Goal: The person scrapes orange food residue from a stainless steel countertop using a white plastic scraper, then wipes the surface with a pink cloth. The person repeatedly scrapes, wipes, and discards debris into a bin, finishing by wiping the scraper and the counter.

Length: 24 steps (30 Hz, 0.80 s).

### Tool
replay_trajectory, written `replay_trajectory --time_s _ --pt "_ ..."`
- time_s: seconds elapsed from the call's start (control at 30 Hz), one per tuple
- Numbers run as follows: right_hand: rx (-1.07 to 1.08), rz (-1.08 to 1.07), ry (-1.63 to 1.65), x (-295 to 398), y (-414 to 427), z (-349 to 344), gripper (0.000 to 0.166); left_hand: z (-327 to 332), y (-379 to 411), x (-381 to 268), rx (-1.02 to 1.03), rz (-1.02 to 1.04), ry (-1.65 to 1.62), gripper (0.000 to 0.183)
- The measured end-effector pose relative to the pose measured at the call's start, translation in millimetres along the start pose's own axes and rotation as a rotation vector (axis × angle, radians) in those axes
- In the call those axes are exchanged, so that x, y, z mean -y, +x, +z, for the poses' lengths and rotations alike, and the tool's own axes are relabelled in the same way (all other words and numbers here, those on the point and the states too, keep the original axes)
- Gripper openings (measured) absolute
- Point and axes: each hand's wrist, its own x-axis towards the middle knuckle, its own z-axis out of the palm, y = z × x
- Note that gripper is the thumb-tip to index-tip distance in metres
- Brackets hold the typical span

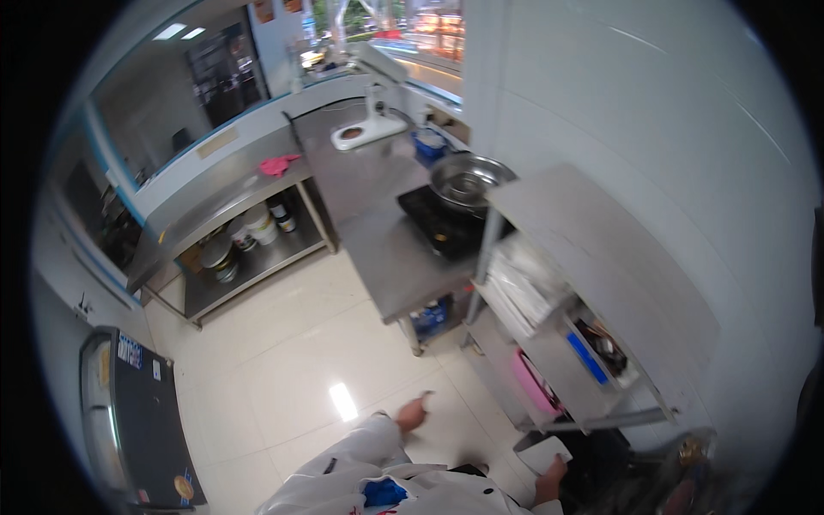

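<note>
My left hand (pixel 412 415) hangs over the tiled floor in front of my white coat. It is slightly blurred; one finger sticks out from the rest, and nothing shows in its grasp. Lower right, my right hand (pixel 550 481) grips a flat white item (pixel 544 454) by its edge. Whether that is paper, cloth or plastic cannot be told. Just beyond it, a steel shelf rack (pixel 605 257) holds clear plastic bags (pixel 524 277), a bin of utensils (pixel 602 347) and a pink tray (pixel 535 383). A dark bin-like object (pixel 589 450) is beside my right hand.
A steel worktable (pixel 373 219) carries a steel basin (pixel 470 180), a black induction cooker (pixel 438 222), a blue container (pixel 429 143) and a white scale-like device (pixel 370 132). Tubs (pixel 259 224) stand under a second steel table (pixel 225 196) bearing a pink cloth (pixel 278 165). A dark display cabinet (pixel 151 425) is at left.
</note>
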Motion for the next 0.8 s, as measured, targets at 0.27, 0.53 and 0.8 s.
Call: replay_trajectory --time_s 0.27,0.53,0.8 --pt "0.640 0.103 0.049 -36 -151 343 0.030 -196 -113 305 -0.614 -0.604 -0.151 0.047" --pt "0.803 0.155 -0.176 -73 -243 544 0.029 -259 -98 389 -0.794 -0.570 -0.816 0.049" --pt "0.955 0.282 -0.227 -164 -220 740 0.028 -465 -16 415 -0.736 -0.244 -0.634 0.034"
